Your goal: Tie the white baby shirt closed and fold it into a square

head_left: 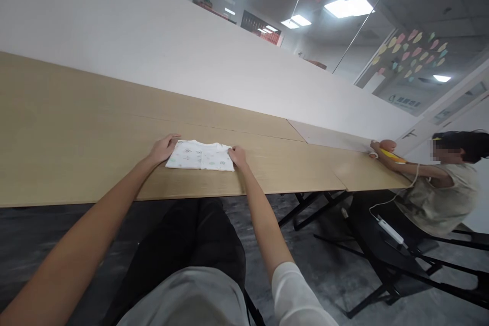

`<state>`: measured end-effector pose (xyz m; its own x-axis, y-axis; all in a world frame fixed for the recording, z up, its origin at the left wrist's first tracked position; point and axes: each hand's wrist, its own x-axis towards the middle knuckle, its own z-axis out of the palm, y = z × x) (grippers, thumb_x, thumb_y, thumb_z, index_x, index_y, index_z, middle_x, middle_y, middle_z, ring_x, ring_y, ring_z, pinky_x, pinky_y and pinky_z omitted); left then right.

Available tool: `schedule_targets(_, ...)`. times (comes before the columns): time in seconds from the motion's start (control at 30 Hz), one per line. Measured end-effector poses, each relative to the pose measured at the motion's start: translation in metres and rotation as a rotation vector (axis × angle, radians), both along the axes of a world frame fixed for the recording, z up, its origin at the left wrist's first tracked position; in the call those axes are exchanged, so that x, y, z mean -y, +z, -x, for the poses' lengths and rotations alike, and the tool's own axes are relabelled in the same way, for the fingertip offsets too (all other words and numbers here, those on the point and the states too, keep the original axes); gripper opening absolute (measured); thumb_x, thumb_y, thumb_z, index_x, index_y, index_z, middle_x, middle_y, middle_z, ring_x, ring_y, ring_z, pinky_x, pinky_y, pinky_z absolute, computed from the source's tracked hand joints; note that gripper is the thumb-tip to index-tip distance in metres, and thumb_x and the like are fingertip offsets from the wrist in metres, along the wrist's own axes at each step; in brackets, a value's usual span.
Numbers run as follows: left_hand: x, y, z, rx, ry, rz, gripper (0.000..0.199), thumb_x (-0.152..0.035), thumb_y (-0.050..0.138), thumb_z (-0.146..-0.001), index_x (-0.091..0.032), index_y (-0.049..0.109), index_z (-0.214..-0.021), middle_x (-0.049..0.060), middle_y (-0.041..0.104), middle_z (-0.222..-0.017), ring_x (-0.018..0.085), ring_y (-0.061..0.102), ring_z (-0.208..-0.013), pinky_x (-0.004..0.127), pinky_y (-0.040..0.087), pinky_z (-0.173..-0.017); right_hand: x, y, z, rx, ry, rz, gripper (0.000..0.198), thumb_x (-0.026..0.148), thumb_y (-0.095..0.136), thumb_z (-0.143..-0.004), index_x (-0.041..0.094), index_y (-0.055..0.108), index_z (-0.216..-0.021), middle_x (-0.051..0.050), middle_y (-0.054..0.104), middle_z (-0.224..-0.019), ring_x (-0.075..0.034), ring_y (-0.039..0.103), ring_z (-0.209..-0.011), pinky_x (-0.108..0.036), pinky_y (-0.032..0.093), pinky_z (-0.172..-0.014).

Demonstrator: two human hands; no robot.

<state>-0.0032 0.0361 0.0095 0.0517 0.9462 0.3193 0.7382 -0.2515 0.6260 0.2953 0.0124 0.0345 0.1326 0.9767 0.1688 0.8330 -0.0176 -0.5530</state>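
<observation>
And here is the cloth (200, 156), white with small printed motifs, lying flat and folded on the desk (76, 132), just left of the frame's centre. A vertical line runs down its middle, and its top edge dips like a neckline.

At its upper left corner, the left hand (164, 148) comes in, fingers stretched toward the top of the frame and lying close together, right beside the cloth's slanting edge. Whether they grip any of it, one cannot tell.

Over on the other side, the right hand (238, 157) is at the upper right corner, its fingers bent and the thumb side touching the edge. What lies under the cloth is hidden, so a clamp cannot be confirmed.

Out to the right of the frame, a co-worker (439, 204) sits with both arms reaching forward to a doll (388, 146) in yellow at the desk's far end. Below, a white power strip (390, 231) rests on a black chair (376, 249), lower right. Above the white wall (153, 51), heart-shaped notes (416, 52) dot the glass, upper right.
</observation>
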Motion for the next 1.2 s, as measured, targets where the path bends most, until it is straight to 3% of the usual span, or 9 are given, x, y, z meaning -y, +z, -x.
schedule_targets(0.13,0.003,-0.003,0.001,-0.019,0.036,-0.011,0.059,-0.039,0.033,-0.086,-0.009,0.057,-0.132,0.013,0.071,-0.101,0.024,0.064,-0.088,0.034,0.049,-0.084,-0.002,-0.011,-0.001,-0.003,-0.060,-0.034,0.020,0.023,0.056,-0.086,0.014,0.075,-0.089,-0.010,0.075,-0.091,-0.020,0.067,-0.084,-0.024,0.046,-0.071)
schedule_targets(0.37,0.002,-0.002,0.000,-0.148,0.176,0.011,0.049,-0.039,0.038,-0.085,-0.013,0.071,-0.112,0.017,0.070,-0.111,0.030,0.062,-0.101,0.040,0.049,-0.088,0.000,-0.016,-0.001,-0.046,-0.005,-0.079,0.025,0.015,0.057,-0.087,0.015,0.073,-0.106,-0.010,0.074,-0.108,-0.019,0.068,-0.097,-0.024,0.048,-0.083)
schedule_targets(0.5,-0.001,-0.005,0.006,-0.161,0.144,0.007,0.050,-0.046,0.038,-0.086,-0.017,0.074,-0.107,0.013,0.071,-0.115,0.030,0.061,-0.108,0.039,0.048,-0.091,0.000,-0.017,-0.001,-0.060,0.028,-0.107,0.029,0.015,0.051,-0.092,0.017,0.071,-0.113,-0.009,0.072,-0.117,-0.018,0.066,-0.106,-0.026,0.047,-0.090)
schedule_targets(0.7,0.001,-0.005,0.007,-0.089,0.151,0.099,0.046,-0.049,0.049,-0.080,-0.019,0.075,-0.105,0.009,0.073,-0.111,0.030,0.064,-0.102,0.036,0.049,-0.083,0.001,-0.016,-0.001,-0.074,0.081,-0.087,0.024,0.026,0.055,-0.095,0.018,0.071,-0.110,-0.008,0.073,-0.112,-0.019,0.067,-0.103,-0.026,0.048,-0.088)
schedule_targets(1.0,0.013,0.001,0.008,-0.032,0.074,0.175,0.043,-0.038,0.057,-0.085,-0.007,0.070,-0.113,0.009,0.073,-0.111,0.019,0.059,-0.093,0.027,0.042,-0.079,0.001,-0.016,-0.001,-0.038,0.027,-0.075,0.016,0.019,0.059,-0.088,0.017,0.070,-0.099,-0.006,0.074,-0.101,-0.017,0.067,-0.095,-0.025,0.049,-0.082)
schedule_targets(1.2,0.016,0.003,0.007,0.019,0.070,0.185,0.043,-0.037,0.056,-0.087,-0.006,0.069,-0.115,0.010,0.072,-0.115,0.019,0.060,-0.095,0.026,0.042,-0.081,0.001,-0.018,-0.002,-0.082,0.031,-0.098,0.016,0.016,0.056,-0.088,0.015,0.068,-0.099,-0.006,0.073,-0.101,-0.017,0.066,-0.095,-0.024,0.049,-0.083)
